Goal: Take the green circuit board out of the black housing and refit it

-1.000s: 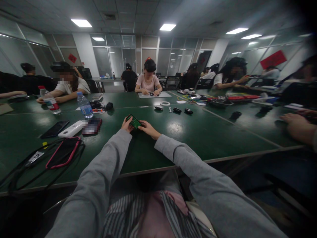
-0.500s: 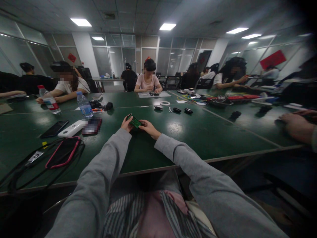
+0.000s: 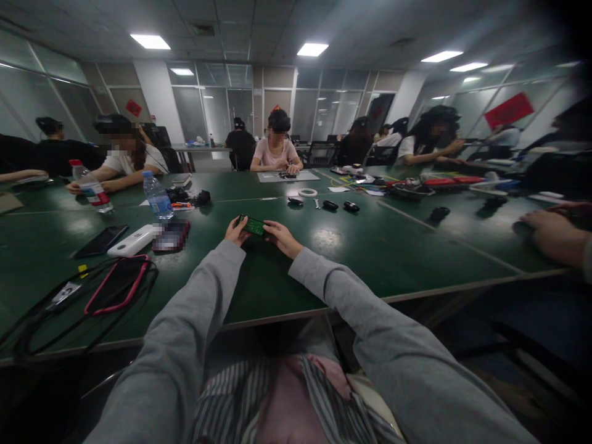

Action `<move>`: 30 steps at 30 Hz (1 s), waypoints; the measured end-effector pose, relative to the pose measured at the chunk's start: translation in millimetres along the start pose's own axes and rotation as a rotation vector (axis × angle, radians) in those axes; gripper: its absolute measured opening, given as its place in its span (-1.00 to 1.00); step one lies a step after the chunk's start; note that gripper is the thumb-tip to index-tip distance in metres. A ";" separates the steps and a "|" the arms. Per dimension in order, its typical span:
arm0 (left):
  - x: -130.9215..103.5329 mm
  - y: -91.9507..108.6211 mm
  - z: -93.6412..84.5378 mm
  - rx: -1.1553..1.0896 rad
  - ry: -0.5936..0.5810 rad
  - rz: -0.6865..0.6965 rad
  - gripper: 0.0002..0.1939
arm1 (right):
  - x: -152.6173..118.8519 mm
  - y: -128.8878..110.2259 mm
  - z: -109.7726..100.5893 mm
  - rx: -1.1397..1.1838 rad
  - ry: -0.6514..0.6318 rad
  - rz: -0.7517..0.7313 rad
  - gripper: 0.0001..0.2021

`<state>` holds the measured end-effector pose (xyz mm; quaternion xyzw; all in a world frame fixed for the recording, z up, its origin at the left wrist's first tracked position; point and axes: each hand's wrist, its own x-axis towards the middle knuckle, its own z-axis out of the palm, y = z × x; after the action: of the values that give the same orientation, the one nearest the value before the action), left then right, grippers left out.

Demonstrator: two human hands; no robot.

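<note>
Between my two hands, low over the green table, is a flat green circuit board [image 3: 254,226] with a dark edge and small pale marks on its face. My left hand [image 3: 236,230] is closed on its left end, thumb on top. The right end is pinched by my right hand [image 3: 280,238], whose fingers are partly hidden behind the board. Beyond my hands lie a white ring [image 3: 308,193], a small wrench [image 3: 317,204] and several small black objects [image 3: 330,205].
To my left are two bottles [image 3: 158,196], a white device [image 3: 134,240], a dark phone [image 3: 102,241], a pink-edged phone [image 3: 118,285] and looped black cables [image 3: 34,320]. Cables and red tools [image 3: 448,182] lie at far right. Another person's hands [image 3: 555,234] rest at the right edge.
The circuit board has turned from slanting down to the right to nearly level. Its right end and my right fingertips have shifted slightly; my left hand has barely moved.
</note>
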<state>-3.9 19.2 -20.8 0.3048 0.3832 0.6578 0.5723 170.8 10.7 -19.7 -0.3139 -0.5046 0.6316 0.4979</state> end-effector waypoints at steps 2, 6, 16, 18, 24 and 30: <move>-2.0 1.3 1.3 -0.014 0.010 0.009 -0.41 | 0.1 0.6 -0.6 -0.002 -0.006 -0.003 -0.62; -6.3 4.4 3.5 -0.020 0.026 0.021 -0.43 | -0.1 0.8 -1.3 -0.001 -0.027 -0.003 -0.63; -1.8 -1.5 4.1 -0.003 -0.001 0.021 -0.45 | 4.8 4.1 -6.8 0.073 -0.022 -0.031 -0.68; -0.4 -2.9 3.4 0.007 -0.015 0.025 -0.43 | 4.3 3.4 -6.4 0.087 -0.008 -0.036 -0.69; 2.4 -4.1 1.0 0.023 -0.035 0.017 -0.46 | 1.1 -2.4 -2.5 0.093 0.048 -0.016 -0.71; 1.6 -3.3 1.5 0.031 -0.016 0.004 -0.53 | 2.1 -0.6 -3.7 0.084 0.021 -0.014 -0.67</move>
<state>-1.2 21.2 -22.9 0.3197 0.3882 0.6504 0.5692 173.7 13.9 -20.0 -0.2959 -0.4743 0.6456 0.5203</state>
